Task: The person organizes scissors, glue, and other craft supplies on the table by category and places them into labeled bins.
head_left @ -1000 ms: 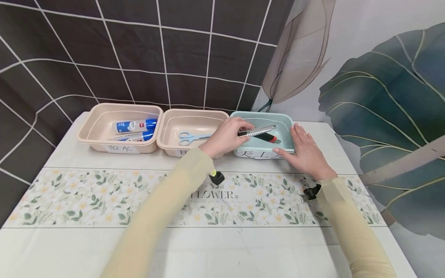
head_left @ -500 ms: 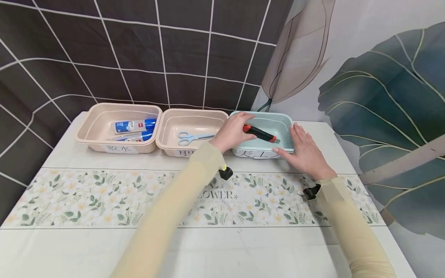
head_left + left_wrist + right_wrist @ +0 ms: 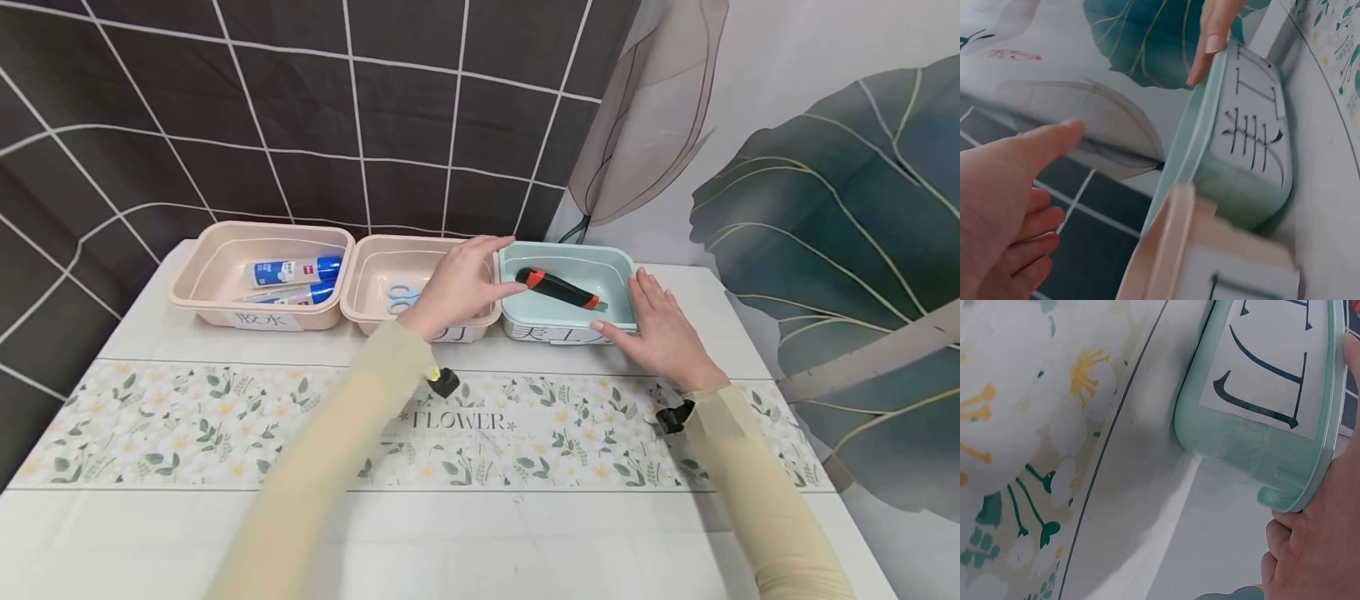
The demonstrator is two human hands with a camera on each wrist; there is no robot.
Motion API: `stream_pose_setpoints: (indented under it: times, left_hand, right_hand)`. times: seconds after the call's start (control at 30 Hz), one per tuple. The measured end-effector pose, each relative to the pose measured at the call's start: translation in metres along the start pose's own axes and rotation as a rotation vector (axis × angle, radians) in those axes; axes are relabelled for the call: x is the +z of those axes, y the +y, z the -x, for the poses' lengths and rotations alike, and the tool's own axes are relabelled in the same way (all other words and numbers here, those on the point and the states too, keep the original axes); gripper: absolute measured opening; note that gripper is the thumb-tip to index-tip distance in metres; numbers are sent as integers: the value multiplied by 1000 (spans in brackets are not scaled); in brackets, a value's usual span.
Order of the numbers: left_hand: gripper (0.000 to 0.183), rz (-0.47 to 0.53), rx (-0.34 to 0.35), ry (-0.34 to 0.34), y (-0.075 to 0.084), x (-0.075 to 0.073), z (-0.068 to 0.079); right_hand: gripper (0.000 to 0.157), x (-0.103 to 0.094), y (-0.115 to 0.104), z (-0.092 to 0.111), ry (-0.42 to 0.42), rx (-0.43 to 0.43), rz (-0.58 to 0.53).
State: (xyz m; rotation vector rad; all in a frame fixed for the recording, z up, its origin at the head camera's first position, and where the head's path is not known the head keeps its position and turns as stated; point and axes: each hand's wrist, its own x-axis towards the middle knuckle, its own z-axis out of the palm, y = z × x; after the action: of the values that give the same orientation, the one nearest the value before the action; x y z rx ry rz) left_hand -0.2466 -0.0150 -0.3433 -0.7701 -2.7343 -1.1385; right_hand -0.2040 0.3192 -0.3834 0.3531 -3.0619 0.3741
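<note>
My left hand (image 3: 457,287) hovers over the middle beige bin (image 3: 375,258), thumb and fingers spread, with nothing in them. Its fingertips are by the left rim of the light-blue bin (image 3: 570,248). Inside that bin lies a black utility knife (image 3: 558,287) with red-orange ends, slanting down to the right. Along the bin's right end rests my right hand (image 3: 663,333), fingers straight, thumb at the front corner. The right wrist view shows this hand (image 3: 1319,531) against the bin's end wall. Light-blue scissors (image 3: 403,292) lie in the middle bin, partly hidden behind my left hand.
The left beige bin (image 3: 258,229) holds blue-capped glue bottles (image 3: 288,271). All three bins stand in a row, with paper labels (image 3: 1250,119) on their fronts. A floral printed band (image 3: 225,425) crosses the white tabletop (image 3: 450,542). Dark grid-patterned cloth (image 3: 300,100) hangs behind.
My left hand released a silver cutter over the light-blue bin and drew back left. The cutter is out of sight now; the black-and-red knife shows fully. My right hand stayed put.
</note>
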Motion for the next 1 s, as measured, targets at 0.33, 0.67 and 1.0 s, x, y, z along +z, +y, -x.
stream_pose_setpoints:
  times: [0.33, 0.67, 1.0]
  left_hand:
    - [97, -92, -35, 48, -24, -43, 31]
    - [100, -287, 0, 55, -39, -77, 51]
    - [112, -464, -31, -47, -67, -79, 81]
  right_hand:
    - [105, -3, 2, 2, 4, -3, -6]
    - [105, 0, 5, 3, 22, -2, -2]
    - [107, -3, 0, 2, -20, 4, 6]
